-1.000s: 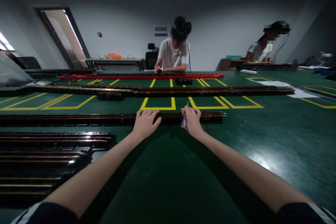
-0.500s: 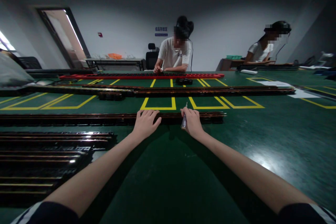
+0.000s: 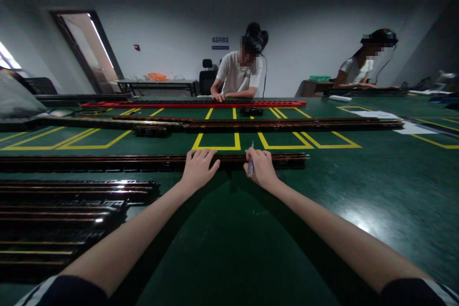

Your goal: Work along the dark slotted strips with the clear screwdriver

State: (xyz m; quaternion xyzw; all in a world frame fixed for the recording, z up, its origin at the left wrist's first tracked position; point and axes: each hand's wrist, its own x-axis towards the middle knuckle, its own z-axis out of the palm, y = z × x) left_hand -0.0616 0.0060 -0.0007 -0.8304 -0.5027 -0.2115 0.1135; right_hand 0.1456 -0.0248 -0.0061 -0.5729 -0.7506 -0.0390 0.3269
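Observation:
A long black rail (image 3: 233, 161) with copper-coloured strips lies crosswise in front of me on the green table. My left hand (image 3: 199, 166) rests over it, fingers draped across the far edge and the thumb spread to the right. Farther right along the rail, my right hand (image 3: 261, 166) is closed around a slim pen-like tool (image 3: 250, 168). Its thin tip points up and away from me, past the rail's far side. The exact kind of tool is unclear, and where the fingers meet the rail is partly hidden.
More black rails (image 3: 71, 191) are laid out at the left. Across the middle runs another long rail (image 3: 287, 125), over yellow tape marks (image 3: 217, 148). Behind it is a red rail (image 3: 279, 103), where a co-worker (image 3: 238, 74) leans in. Another person (image 3: 355, 71) sits at the right.
The tool has tilted slightly in my right hand, and the right thumb now shows at its left side. My left hand stays in place. The opposite co-worker's hand has lowered onto the red rail.

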